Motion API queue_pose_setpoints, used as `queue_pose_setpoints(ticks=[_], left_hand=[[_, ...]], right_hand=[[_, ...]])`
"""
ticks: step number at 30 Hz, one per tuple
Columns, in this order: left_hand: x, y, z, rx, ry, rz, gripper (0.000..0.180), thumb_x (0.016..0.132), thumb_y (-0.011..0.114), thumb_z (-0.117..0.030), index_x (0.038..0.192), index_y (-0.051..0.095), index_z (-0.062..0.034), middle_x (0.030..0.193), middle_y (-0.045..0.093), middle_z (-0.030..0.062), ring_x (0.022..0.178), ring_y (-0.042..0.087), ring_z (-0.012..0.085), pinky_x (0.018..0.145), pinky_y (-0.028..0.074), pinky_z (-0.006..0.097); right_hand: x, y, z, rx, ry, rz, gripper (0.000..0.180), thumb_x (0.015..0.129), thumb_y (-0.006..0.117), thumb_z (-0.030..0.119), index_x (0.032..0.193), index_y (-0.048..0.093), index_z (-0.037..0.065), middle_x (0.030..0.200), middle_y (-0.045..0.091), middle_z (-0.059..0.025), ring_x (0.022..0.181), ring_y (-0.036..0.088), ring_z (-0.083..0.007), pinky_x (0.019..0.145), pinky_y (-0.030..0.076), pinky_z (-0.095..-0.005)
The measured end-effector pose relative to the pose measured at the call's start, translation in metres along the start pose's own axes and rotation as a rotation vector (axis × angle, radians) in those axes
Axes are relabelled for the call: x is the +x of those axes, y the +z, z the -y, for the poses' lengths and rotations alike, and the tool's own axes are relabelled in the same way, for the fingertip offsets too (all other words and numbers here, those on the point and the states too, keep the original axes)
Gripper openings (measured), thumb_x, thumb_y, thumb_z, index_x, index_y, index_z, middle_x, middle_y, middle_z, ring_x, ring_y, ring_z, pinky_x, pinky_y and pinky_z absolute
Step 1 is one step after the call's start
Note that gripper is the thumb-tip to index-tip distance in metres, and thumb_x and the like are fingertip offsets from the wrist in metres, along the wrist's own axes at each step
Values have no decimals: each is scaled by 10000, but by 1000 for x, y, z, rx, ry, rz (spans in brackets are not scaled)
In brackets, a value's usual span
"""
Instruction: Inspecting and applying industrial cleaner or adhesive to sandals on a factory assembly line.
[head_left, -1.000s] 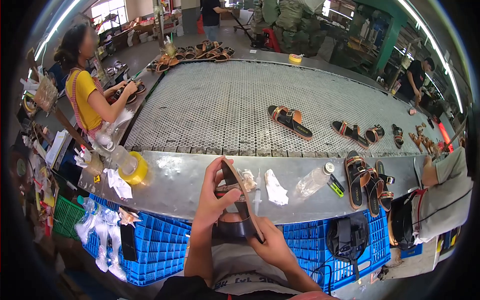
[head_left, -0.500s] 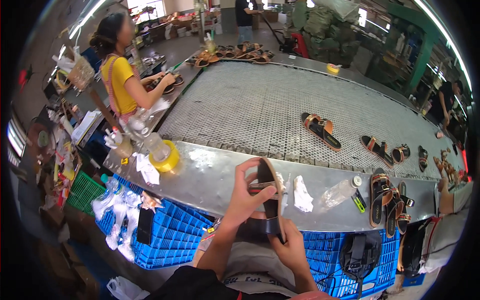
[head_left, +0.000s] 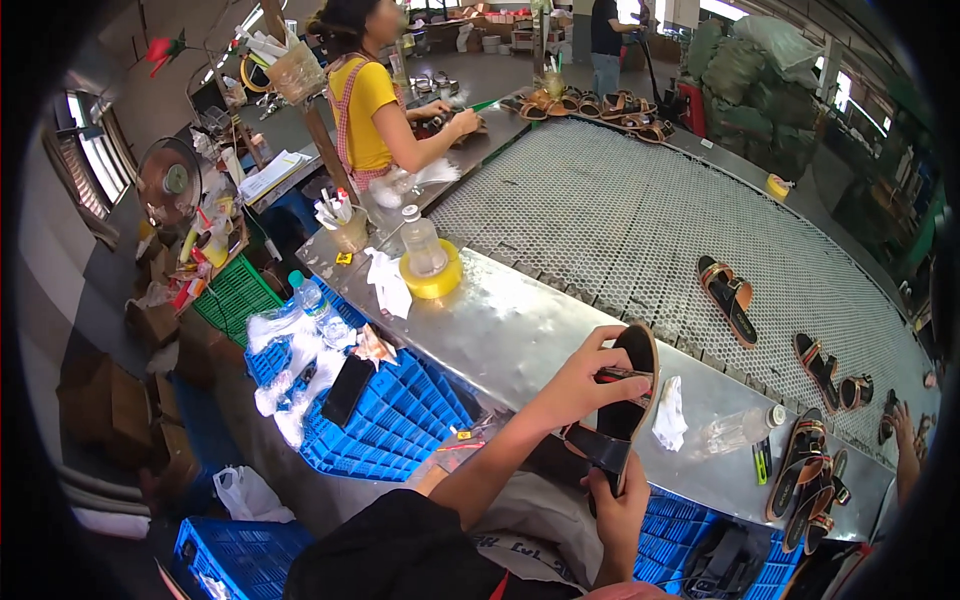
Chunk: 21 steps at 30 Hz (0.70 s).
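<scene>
Upright in front of me I hold a black sandal point(head_left: 622, 420) with straps across it. My left hand point(head_left: 588, 385) grips its upper part, the thumb over a strap and the fingers behind the edge. Lower down, my right hand point(head_left: 622, 500) pinches the other end of the sole. A dark shape beside the sandal's lower strap is too unclear to name. Just right of the sandal, a crumpled white cloth point(head_left: 670, 413) lies on the metal table edge point(head_left: 510, 335). Beyond it are a clear bottle point(head_left: 735, 432) and a green cutter point(head_left: 762, 462).
Several finished-looking sandals point(head_left: 800, 480) stand at the right edge; another sandal point(head_left: 728, 300) lies on the mesh conveyor point(head_left: 580, 220). A bottle point(head_left: 422, 245) stands in a yellow tape roll point(head_left: 432, 280). Blue crates point(head_left: 390, 430) sit below. A person in yellow point(head_left: 365, 110) handles sandals at far left.
The view has turned left, so the table and its things sit further right in the picture. Both my hands keep hold of the sandal, which is tilted slightly differently.
</scene>
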<state>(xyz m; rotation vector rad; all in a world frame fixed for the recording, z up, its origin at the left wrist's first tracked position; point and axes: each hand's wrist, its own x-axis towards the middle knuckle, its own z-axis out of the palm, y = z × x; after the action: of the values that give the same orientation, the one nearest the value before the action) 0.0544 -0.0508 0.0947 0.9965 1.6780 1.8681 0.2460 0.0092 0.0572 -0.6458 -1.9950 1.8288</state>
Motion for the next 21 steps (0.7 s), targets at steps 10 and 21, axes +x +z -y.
queue_pose_setpoints(ticks=[10, 21], left_hand=[[2, 1, -9, -220, -16, -116, 310, 910, 713, -187, 1142, 568, -40, 1362, 537, 108, 1088, 610, 184, 857, 525, 310], [12, -33, -1, -579, -124, 217, 278, 938, 634, -156, 1144, 600, 27, 1080, 708, 201, 939, 706, 227, 833, 572, 343]], right_hand=[[-2, -16, 1, 59, 1, 74, 299, 886, 682, 45, 1177, 618, 14, 848, 667, -55, 700, 610, -92, 625, 486, -261], [-4, -25, 14, 253, 193, 426, 295, 941, 673, 122, 1220, 616, 46, 847, 669, -6, 760, 604, -59, 667, 497, -232]])
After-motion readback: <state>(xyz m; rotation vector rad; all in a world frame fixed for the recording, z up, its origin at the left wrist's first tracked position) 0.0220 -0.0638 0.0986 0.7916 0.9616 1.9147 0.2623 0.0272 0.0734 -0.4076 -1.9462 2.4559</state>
